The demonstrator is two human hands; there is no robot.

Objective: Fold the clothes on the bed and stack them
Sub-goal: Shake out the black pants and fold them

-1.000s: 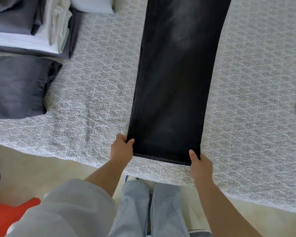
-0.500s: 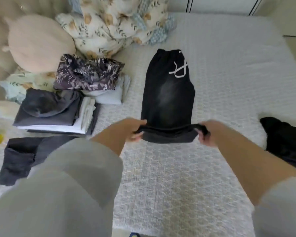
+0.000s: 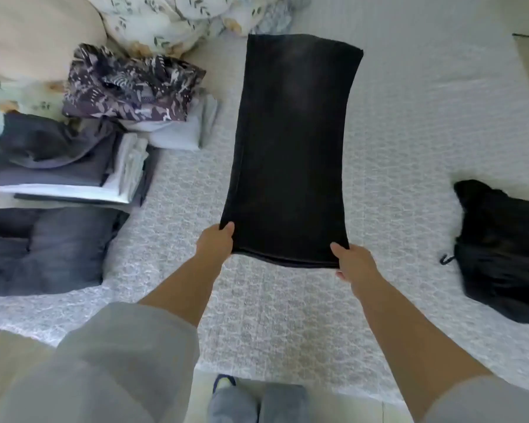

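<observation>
Left hand (image 3: 216, 243) and right hand (image 3: 353, 260) each pinch a near corner of the long black denim trousers (image 3: 290, 148) stretched toward 12 o'clock over the white patterned bed (image 3: 409, 132).

Beige pillow (image 3: 28, 35), floral duvet (image 3: 177, 16)

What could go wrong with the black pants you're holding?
Each hand, left hand and right hand, only pinches a near corner of the black pants, so a corner might slip and the fold come undone. The far end may also land crooked. The unfolded black garment lies close by and could get dragged.
</observation>
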